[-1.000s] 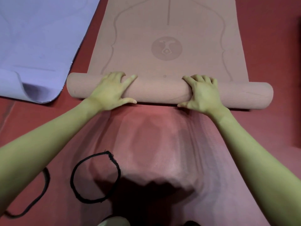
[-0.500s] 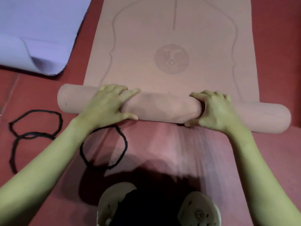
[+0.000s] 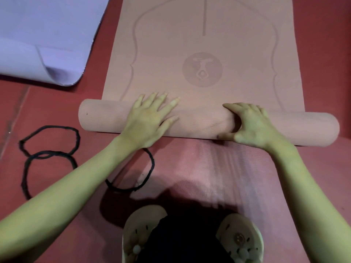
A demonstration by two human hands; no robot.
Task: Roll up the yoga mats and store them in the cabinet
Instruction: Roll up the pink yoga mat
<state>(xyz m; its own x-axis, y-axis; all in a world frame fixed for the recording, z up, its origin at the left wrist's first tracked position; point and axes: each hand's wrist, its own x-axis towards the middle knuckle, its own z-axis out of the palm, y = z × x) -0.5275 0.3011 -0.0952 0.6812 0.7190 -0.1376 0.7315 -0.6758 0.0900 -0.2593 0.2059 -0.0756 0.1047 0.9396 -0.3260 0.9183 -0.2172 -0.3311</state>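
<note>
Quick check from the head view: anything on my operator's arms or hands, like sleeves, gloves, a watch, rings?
Nothing worn that shows. Both forearms are bare up to the frame edge, with no sleeve cuffs in view. The left hand and right hand are ungloved, with no watch, bracelet or ring visible. The nails look short and unpainted, though the picture is soft.

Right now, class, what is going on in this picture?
A person is rolling up a tan yoga mat on the red floor. The left hand presses flat on the rolled part; the right hand curls over it. Much of the mat lies flat ahead. Black loop straps and a lavender mat lie to the left.
</note>
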